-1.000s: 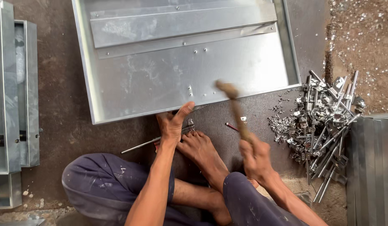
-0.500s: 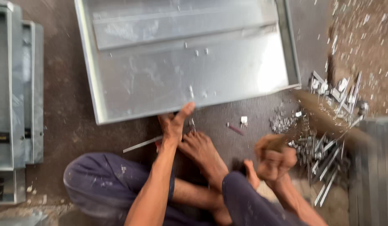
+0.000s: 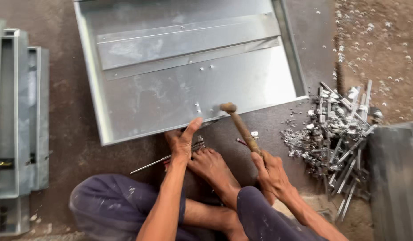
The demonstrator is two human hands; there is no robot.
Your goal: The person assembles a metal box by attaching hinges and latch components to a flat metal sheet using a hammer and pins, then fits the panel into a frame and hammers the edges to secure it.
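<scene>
I sit on the floor in front of a large galvanised sheet-metal tray [image 3: 170, 98] with a folded rim. My right hand [image 3: 271, 172] grips the wooden handle of a hammer [image 3: 240, 125], whose head is at the tray's near edge. My left hand [image 3: 182, 143] rests at that edge with the thumb raised against the rim, pressing on a thin metal rod [image 3: 153, 164] on the floor. My bare foot [image 3: 211, 167] lies between the two hands.
A heap of metal bolts and small fasteners [image 3: 338, 134] lies to the right. Grey metal channel pieces [image 3: 19, 120] are stacked at the left. Another dark metal sheet [image 3: 396, 178] stands at the right edge. Small bits [image 3: 376, 40] are scattered on the brown floor.
The hammer swung out to the right over the fastener heap, then came back down to the tray's near edge. My left hand stayed at the rim.
</scene>
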